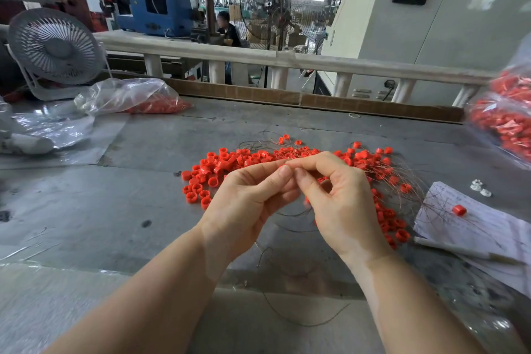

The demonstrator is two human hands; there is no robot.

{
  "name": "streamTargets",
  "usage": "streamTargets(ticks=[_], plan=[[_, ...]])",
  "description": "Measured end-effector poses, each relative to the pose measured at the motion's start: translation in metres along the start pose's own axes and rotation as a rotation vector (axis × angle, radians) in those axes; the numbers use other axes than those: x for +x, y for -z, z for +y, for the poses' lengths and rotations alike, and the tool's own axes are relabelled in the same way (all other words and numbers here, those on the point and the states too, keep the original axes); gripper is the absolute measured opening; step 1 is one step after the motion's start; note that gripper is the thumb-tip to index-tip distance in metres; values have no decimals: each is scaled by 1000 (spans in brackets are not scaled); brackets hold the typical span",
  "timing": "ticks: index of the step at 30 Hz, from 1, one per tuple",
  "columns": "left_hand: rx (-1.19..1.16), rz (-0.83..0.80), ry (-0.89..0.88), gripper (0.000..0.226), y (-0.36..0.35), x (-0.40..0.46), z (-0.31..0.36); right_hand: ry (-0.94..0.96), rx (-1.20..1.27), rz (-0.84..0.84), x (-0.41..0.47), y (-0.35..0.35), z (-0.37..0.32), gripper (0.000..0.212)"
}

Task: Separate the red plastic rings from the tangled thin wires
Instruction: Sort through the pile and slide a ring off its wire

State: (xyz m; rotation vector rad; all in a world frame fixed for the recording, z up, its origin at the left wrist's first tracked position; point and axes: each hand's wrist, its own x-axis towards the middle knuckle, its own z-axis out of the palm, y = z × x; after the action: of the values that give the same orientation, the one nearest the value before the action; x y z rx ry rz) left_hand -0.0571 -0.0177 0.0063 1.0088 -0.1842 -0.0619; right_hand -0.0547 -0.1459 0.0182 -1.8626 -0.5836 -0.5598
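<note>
A heap of loose red plastic rings (pixel 221 165) lies on the grey table (pixel 115 210), left of centre. To the right, more red rings sit threaded among tangled thin wires (pixel 402 178). My left hand (pixel 247 204) and my right hand (pixel 336 195) meet above the pile, fingertips together. Between them they pinch a small red ring (pixel 285 166), mostly hidden by the fingers. A thin wire (pixel 290 214) runs down from under the hands toward the table's front edge.
A clear bag of red rings (pixel 158 105) lies at the back left beside a white fan (pixel 54 46). Another full bag (pixel 505 121) stands at the right edge. Papers (pixel 482 224) with one red ring, a pen and small white parts lie at right.
</note>
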Motion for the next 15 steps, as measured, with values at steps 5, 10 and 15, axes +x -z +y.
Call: streamTargets(ticks=[5,10,15], plan=[[55,13,-34,23,-1,0,0,23,-30,23,0,-1,0,17],[162,114,-94,20,-1,1,-3,-154,35,138,0,-1,5,5],[242,-23,-123,23,-6,-3,-5,-370,371,-116,1,-4,6,46]])
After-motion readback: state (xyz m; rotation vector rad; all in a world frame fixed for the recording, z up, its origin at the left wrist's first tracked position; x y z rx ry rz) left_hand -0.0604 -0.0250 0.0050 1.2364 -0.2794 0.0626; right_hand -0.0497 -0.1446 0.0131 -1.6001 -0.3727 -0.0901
